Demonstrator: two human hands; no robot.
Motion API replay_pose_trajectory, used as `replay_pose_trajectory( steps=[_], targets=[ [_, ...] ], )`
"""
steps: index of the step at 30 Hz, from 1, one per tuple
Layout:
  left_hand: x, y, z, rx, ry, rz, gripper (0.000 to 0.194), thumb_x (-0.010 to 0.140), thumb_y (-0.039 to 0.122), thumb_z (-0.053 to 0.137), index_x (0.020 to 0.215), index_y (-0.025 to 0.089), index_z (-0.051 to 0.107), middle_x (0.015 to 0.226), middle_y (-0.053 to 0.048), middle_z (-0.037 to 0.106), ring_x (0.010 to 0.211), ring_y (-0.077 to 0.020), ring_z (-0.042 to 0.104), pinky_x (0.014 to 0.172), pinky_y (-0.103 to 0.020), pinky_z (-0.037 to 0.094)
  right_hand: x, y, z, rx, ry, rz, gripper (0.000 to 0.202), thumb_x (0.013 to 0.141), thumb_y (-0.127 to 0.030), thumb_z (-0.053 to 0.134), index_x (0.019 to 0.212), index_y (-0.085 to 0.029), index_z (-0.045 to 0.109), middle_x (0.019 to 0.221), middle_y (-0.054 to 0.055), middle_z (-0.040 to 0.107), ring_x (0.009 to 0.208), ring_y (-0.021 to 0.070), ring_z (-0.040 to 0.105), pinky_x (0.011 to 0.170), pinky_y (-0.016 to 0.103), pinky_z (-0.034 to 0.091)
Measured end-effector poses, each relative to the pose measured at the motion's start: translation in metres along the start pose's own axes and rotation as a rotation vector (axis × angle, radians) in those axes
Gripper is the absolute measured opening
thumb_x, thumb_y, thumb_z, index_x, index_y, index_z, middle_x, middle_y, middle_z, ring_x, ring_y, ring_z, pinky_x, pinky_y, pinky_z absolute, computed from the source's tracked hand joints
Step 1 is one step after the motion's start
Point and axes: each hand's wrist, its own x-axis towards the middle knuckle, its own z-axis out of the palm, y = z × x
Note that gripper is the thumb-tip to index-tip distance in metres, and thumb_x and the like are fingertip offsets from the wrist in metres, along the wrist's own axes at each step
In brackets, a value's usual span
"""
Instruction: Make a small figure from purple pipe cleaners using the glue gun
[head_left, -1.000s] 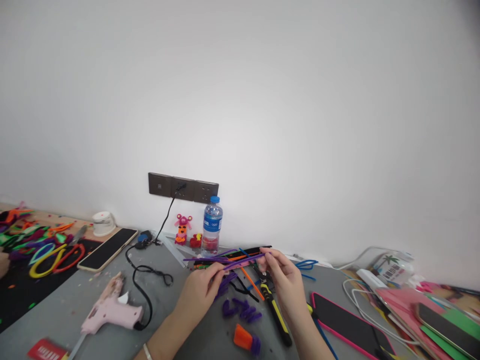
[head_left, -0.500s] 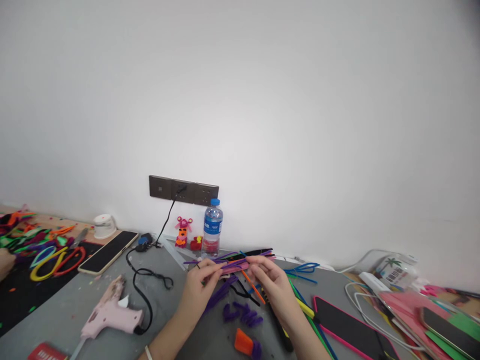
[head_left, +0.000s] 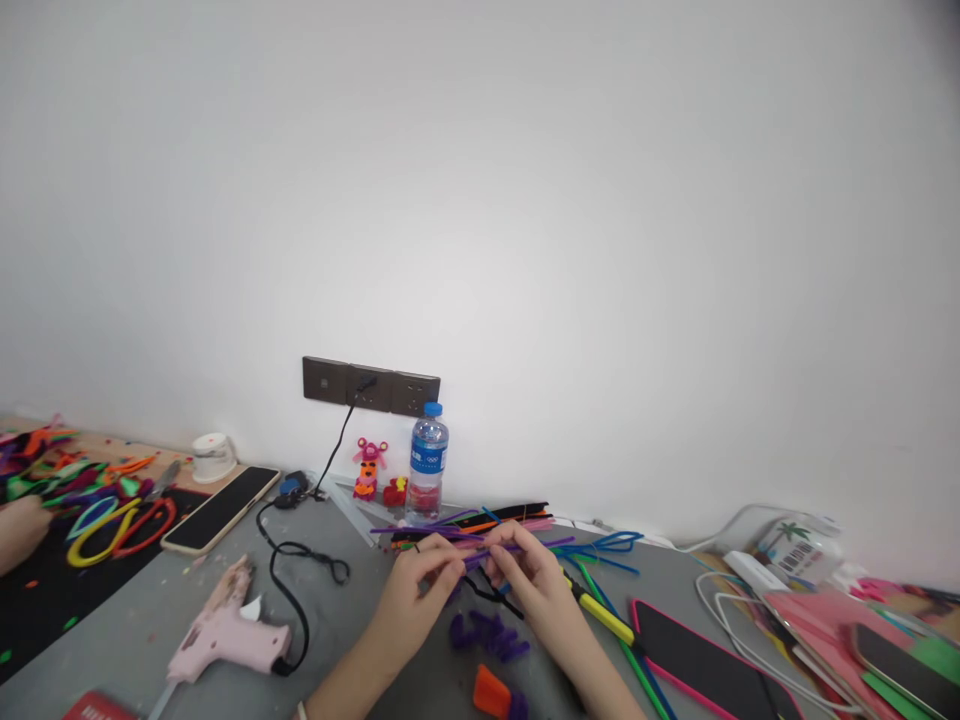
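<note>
We are pinching a purple pipe cleaner (head_left: 475, 563) between our two hands: the left grip (head_left: 420, 592) is holding it between thumb and fingers, and the right grip (head_left: 536, 580) is doing likewise. Beyond the left grip a bottle (head_left: 429, 455) is standing capped; we are seeing pinkish red low inside, perhaps liquid, perhaps something showing through. Far left of the left grip a white tub (head_left: 213, 457) is standing, its inside not showing. Well right of the right grip a clear bag (head_left: 795, 548) is lying, and we are not making out its contents.

The grey bench (head_left: 345, 620) is stretching beneath both grips to a white wall (head_left: 525, 250), where a socket panel (head_left: 371, 387) is feeding a black cable (head_left: 340, 443).

The right grip is partly hiding a yellow handle (head_left: 606, 617). The lower edge is cutting off a pink-edged device (head_left: 705, 660) right of it. Another person's hand (head_left: 21, 530) is showing, cropped, far left of our grips.
</note>
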Motion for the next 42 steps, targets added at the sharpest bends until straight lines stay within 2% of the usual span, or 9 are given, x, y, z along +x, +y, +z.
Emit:
replay_pose_trajectory(
  steps=[3,10,14,20,26,30,34,39,42],
  targets=[
    [0.000,-0.002,0.001,-0.164,-0.076,-0.108,0.046,0.092,0.049,0.043,0.087,0.015,0.075,0.067,-0.002,0.057,0.062,-0.0138,0.051,0.056,-0.023,0.039,-0.004,-0.003,-0.003,-0.041,-0.053,-0.002,0.028,0.088,-0.050,0.052,0.086,-0.022,0.051,0.065,-0.005,0.046,0.054,0.0124,0.045,0.052,0.023,0.037],
    [-0.001,-0.007,0.008,-0.463,-0.261,-0.346,0.039,0.067,0.048,0.076,0.081,0.013,0.067,0.061,0.004,0.052,0.051,-0.0078,0.042,0.050,-0.020,0.033,-0.011,-0.013,0.000,-0.246,-0.147,-0.051,0.008,0.088,-0.029,0.053,0.087,-0.021,0.054,0.079,0.000,0.054,0.072,0.0165,0.053,0.065,0.025,0.042],
    [-0.001,-0.009,0.003,-0.420,-0.256,-0.413,0.038,0.066,0.044,0.076,0.085,0.012,0.069,0.062,0.003,0.055,0.052,-0.0078,0.042,0.049,-0.020,0.031,-0.010,-0.007,0.001,-0.267,-0.146,-0.073,0.005,0.087,-0.026,0.056,0.090,-0.022,0.056,0.087,0.002,0.057,0.081,0.0186,0.056,0.070,0.026,0.044],
    [0.001,-0.013,-0.002,-0.395,-0.283,-0.467,0.030,0.067,0.038,0.073,0.081,0.012,0.068,0.055,0.007,0.050,0.047,-0.0066,0.036,0.047,-0.020,0.025,-0.006,0.000,-0.001,-0.258,-0.098,-0.064,0.006,0.088,-0.027,0.053,0.087,-0.021,0.055,0.079,0.000,0.057,0.066,0.0154,0.053,0.060,0.025,0.040],
    [0.000,-0.006,0.000,-0.408,-0.313,-0.520,0.019,0.066,0.030,0.068,0.072,0.015,0.059,0.049,0.010,0.044,0.041,-0.0052,0.034,0.042,-0.019,0.023,-0.005,-0.004,0.002,-0.262,-0.100,-0.072,0.004,0.084,-0.023,0.057,0.082,-0.020,0.058,0.074,0.000,0.058,0.064,0.0162,0.053,0.060,0.026,0.041],
    [0.001,-0.005,-0.002,-0.363,-0.282,-0.480,0.017,0.068,0.030,0.066,0.072,0.015,0.058,0.052,0.009,0.043,0.044,-0.0059,0.033,0.042,-0.019,0.025,-0.006,-0.004,0.001,-0.306,-0.090,-0.071,0.006,0.084,-0.024,0.055,0.085,-0.020,0.060,0.071,0.000,0.057,0.064,0.0167,0.052,0.061,0.026,0.041],
    [0.003,-0.005,-0.003,-0.235,-0.235,-0.348,0.019,0.075,0.033,0.063,0.074,0.014,0.061,0.059,0.006,0.049,0.052,-0.0085,0.039,0.050,-0.020,0.030,-0.002,0.002,-0.005,-0.301,-0.035,-0.075,0.010,0.085,-0.028,0.055,0.081,-0.020,0.058,0.069,0.000,0.057,0.062,0.0161,0.052,0.059,0.026,0.041],
    [-0.006,-0.002,0.007,0.196,-0.215,-0.154,0.015,0.083,0.020,0.054,0.082,0.018,0.069,0.082,-0.002,0.065,0.079,-0.0174,0.055,0.071,-0.027,0.040,0.004,0.018,-0.018,-0.074,0.136,-0.050,0.020,0.086,-0.042,0.054,0.086,-0.021,0.053,0.067,-0.002,0.055,0.053,0.0135,0.049,0.050,0.024,0.040],
    [-0.013,-0.003,0.014,0.366,-0.280,-0.084,0.017,0.080,0.015,0.060,0.089,0.023,0.072,0.094,-0.003,0.066,0.097,-0.0215,0.054,0.084,-0.029,0.040,0.006,0.027,-0.025,-0.002,0.261,-0.014,0.029,0.086,-0.046,0.053,0.102,-0.022,0.051,0.057,-0.007,0.043,0.042,0.0099,0.036,0.041,0.021,0.028]
  ],
)
